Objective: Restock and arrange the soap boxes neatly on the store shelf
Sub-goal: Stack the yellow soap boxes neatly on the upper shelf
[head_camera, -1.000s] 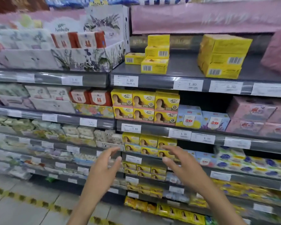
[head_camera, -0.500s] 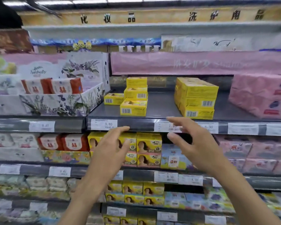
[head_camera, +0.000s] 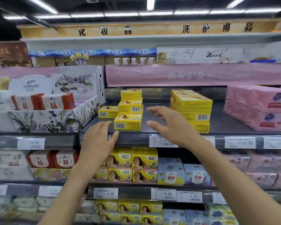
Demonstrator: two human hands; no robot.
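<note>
Dark grey metal shelf (head_camera: 221,122): we judge the restock barely begun. Most of the deck is bare, and the stock that is there is loosely placed.
Pink film-wrapped packs (head_camera: 256,108): 2 high at the 3 o'clock end of the deck.
Floral cardboard display tray (head_camera: 44,120): on the neighbouring shelf at 9 o'clock.
Large block of yellow soap cartons (head_camera: 195,104): 3 layers show and the block looks squared up. It sits at 3 o'clock from the small stack.
Small stack of 3 yellow cardboard soap boxes (head_camera: 131,109): left of centre on the deck and staggered. The bottom box sits forward toward 6 o'clock, and the 2 above it are set back.
Right hand (head_camera: 170,125): empty with fingers spread, above the bare deck between the small stack and the large block.
Left hand (head_camera: 99,140): empty with fingers extended, at 7 o'clock from the small stack. We cannot tell whether it touches the bottom box.
Single yellow soap box (head_camera: 107,112): lies flat just beside the small stack at 9 o'clock.
Orientation: the boxes lie flat with the portrait face up and the barcode side toward us at 6 o'clock. The long axis appears to run 9 to 3 o'clock along the shelf edge.
Left to do: we judge the small stack needs squaring, the single box needs to join it, and the gaps need filling.
</note>
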